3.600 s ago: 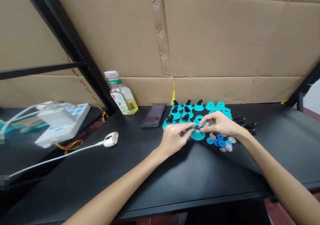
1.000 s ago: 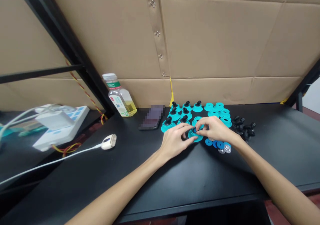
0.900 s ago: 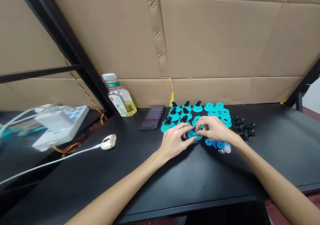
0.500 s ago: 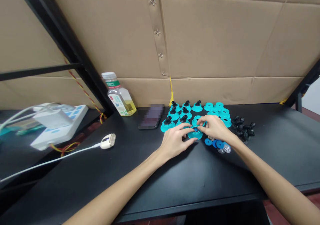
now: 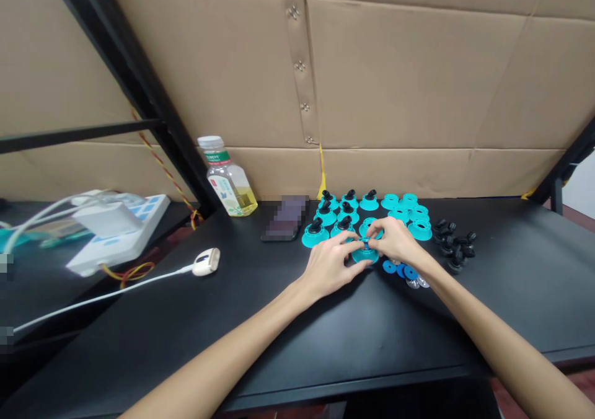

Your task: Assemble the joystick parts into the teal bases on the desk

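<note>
Pinching inward from both sides, the fingertips (image 5: 357, 244) of the left hand (image 5: 330, 265) and the right hand (image 5: 395, 242) grasp a teal suction cup (image 5: 364, 256) around a small blue piece (image 5: 365, 244) at its centre. The cup sits at the front of the group, between the two hands, though whether it touches the black table (image 5: 372, 338) is hidden. Just behind it stand rows of teal cups with black fittings (image 5: 344, 228), upright on their wide bases. To the right are teal cups without fittings (image 5: 419, 230). Beyond them lies a heap of black fittings (image 5: 453, 246), while blue discs (image 5: 400, 269) and silver metal discs (image 5: 417, 282) lie just below the right hand. Farther left are a phone (image 5: 287, 218), blurred out, and a plastic bottle (image 5: 227, 177) holding yellow liquid. A white power strip (image 5: 116, 236) and a corded white device (image 5: 206, 261) lie well to the left, with a cardboard wall (image 5: 395, 72) behind everything.
</note>
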The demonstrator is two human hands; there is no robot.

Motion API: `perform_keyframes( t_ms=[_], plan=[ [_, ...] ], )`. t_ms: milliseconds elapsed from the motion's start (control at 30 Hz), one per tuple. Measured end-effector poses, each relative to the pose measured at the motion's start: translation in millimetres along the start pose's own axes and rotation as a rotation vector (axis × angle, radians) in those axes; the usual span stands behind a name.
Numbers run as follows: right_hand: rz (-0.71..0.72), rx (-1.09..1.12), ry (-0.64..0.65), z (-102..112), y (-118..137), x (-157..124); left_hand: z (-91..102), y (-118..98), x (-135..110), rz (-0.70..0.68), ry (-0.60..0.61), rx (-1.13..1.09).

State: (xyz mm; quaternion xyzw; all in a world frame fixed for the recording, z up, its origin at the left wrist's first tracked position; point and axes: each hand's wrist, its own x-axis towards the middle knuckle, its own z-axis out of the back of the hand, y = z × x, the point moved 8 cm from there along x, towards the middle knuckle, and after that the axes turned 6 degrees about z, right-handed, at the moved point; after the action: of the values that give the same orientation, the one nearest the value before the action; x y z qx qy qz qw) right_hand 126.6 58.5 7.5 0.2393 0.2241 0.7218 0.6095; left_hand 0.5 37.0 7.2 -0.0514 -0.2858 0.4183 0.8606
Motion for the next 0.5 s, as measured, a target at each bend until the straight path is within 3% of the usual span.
perform_keyframes(
  t_ms=[500],
  plan=[
    [-0.017, 0.151, 0.070, -9.3, -3.1, -1.7, -1.9, -2.2, 0.3, 0.002, 0.065, -0.068]
  ],
)
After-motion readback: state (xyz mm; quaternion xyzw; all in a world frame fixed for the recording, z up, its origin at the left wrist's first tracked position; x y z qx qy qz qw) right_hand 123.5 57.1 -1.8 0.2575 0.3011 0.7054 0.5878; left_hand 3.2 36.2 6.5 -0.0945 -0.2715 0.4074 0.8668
